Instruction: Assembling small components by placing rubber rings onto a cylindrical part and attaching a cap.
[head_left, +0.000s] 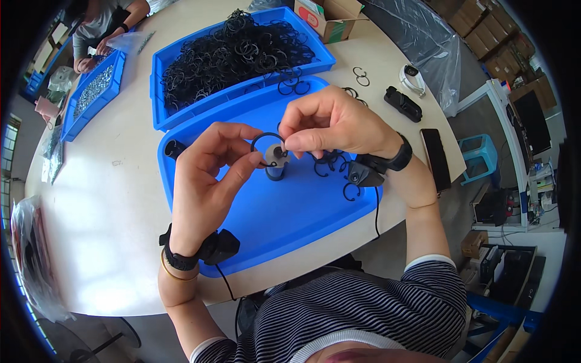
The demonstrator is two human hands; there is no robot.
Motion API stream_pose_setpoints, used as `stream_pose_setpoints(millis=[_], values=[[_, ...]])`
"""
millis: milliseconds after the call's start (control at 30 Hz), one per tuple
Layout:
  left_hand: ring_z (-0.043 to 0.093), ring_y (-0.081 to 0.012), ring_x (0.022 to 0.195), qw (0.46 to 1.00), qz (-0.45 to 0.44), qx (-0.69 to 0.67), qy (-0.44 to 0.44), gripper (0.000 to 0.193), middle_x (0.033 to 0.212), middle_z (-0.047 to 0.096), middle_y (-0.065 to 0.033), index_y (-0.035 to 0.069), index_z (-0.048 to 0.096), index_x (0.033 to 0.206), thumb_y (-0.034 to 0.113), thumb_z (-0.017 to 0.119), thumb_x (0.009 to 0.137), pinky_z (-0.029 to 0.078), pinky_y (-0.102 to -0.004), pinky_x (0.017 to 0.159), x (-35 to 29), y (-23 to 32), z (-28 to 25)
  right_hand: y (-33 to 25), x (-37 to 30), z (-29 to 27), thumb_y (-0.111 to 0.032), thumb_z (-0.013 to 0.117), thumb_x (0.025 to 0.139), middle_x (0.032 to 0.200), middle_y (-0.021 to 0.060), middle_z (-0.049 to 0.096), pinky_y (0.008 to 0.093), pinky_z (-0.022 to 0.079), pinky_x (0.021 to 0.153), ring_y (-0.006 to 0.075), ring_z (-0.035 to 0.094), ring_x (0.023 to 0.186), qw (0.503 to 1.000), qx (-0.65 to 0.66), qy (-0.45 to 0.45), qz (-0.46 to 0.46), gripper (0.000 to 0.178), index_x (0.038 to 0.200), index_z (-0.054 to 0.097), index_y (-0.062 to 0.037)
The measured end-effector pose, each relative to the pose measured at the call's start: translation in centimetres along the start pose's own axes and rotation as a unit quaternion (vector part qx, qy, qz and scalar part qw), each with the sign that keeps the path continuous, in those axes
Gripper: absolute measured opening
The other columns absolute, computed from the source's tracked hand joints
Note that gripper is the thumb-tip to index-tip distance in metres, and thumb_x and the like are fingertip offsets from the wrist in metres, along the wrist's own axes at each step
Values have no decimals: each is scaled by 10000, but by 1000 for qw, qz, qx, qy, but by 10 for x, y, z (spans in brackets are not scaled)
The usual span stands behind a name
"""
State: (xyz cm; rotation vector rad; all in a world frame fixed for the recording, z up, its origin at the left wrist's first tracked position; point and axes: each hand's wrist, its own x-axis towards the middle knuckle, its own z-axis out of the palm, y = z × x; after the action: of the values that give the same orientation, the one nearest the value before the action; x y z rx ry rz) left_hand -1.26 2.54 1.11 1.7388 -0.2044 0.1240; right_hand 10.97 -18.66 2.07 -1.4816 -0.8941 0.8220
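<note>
Our left grip and right grip pinch a black ring (a thin one), so uneven pressure could flick it loose.

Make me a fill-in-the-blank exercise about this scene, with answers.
The left hand and right hand meet at a ring coloured ____.
The shallow tray beneath them is coloured ____.
The phone lies on the picture's ____ side.
The person's shirt is patterned with ____.

Missing words: black; blue; right; stripes.
</note>
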Motion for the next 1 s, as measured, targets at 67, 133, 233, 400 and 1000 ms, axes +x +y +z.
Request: stream_pose_setpoints(millis=[67, 133, 233, 400, 1000], values=[[690, -123, 883, 1000, 3, -18, -2, 272, 931, 700, -68, -24, 593, 1175, -29, 663, 912, 527, -232, 796, 1, -2, 0, 2, 1, 0, -178, 727, 886, 762, 6, 654, 174, 406, 511, 35, 532, 573, 1000, 13, 6, -7, 173, 919, 671, -17], [689, -122, 884, 1000, -2, -29, -3, 273, 929, 699, -66, -26, 593, 1175, -28, 664, 912, 527, -234, 800, 2, -3, -1, 2, 2, -1, -198, 718, 891, 759, 3, 651, 173, 398, 502, 33, 533, 572, 999, 34, -1, -3, 182, 915, 671, -24], [684, -120, 893, 998, -17, -51, -11, 300, 949, 696, -67, -31, 588, 1196, -27, 671, 908, 526, -236, 803, 3, -5, -3, 3, 2, -1, -236, 697, 899, 756, 1, 649, 170, 384, 486, 29, 537, 569, 999, 37, 0, 14, 202, 912, 670, -36], [660, -114, 904, 992, 7, -119, -36, 431, 1030, 683, -78, -28, 573, 1272, -9, 727, 870, 517, -239, 795, 6, -10, -4, 5, 4, -1, -255, 677, 910, 765, 4, 651, 167, 378, 477, 27, 543, 561, 998, 51, 17, 16, 215, 935, 667, -41], [671, -247, 1009, 942, 228, 223, 108, 461, 1132, 661, -140, -8, 682, 1150, -49, 809, 708, 551, -325, 855, -4, 1, 18, 1, -10, 23, -122, 725, 911, 879, -9, 675, 188, 476, 659, 44, 609, 766, 995, -33, 40, -84, 126, 972, 666, -28]])
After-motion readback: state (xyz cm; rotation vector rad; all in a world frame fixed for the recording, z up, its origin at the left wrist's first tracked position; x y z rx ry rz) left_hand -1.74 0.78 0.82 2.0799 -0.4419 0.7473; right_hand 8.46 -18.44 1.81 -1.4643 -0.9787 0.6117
